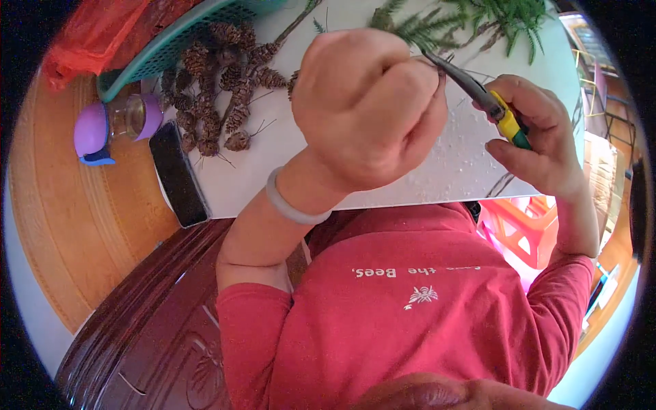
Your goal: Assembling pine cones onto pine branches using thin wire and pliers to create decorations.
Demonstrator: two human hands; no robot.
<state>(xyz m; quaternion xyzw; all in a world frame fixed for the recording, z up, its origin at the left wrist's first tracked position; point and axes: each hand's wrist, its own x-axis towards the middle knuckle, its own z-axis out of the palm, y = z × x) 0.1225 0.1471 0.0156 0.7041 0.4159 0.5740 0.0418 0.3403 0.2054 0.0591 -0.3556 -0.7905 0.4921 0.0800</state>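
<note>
Left hand (pixel 369 109): clenched into a fist, a green sprig (pixel 410 31) gripped at its stem above the white board (pixel 437 164).
Right hand (pixel 540 133): wrapped around the yellow-and-green handles of pliers (pixel 478 92).
Pliers: tips are set at the sprig's stem, just beside the left fist.
Pine cones (pixel 219 89): heaped on the board's left part.
Phone (pixel 179 174): laid at the board's left edge.

Pile of pine cones (pixel 212 89), teal basket (pixel 184 37), black phone (pixel 179 174), purple-capped bottle (pixel 116 123), red mesh bag (pixel 96 34)

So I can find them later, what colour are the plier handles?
Yellow and green handles, clearest in the head view.
</note>
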